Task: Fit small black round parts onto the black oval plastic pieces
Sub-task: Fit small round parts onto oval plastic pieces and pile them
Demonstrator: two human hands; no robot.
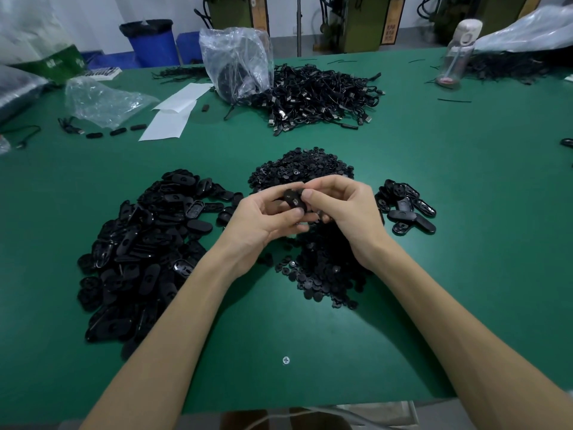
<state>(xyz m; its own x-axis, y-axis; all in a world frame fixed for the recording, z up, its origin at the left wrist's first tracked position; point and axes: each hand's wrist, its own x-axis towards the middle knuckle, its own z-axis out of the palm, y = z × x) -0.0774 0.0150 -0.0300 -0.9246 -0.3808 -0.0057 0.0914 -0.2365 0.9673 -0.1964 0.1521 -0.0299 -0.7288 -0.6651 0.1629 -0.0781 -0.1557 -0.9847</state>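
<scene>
Bare left hand [263,225] and right hand [350,218], forearms [173,321] uncovered, nails [306,193] short.

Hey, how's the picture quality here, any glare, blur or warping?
Head view: wide-angle distortion curves the table's near edge and stretches the forearms; a soft sheen lies on the table between them; the piece pinched by left hand and right hand is dark, slightly blurred, its detail lost.

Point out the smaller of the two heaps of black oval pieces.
The small heap just right of the right hand: only a handful of pieces, whereas the left heap is far larger.
</scene>
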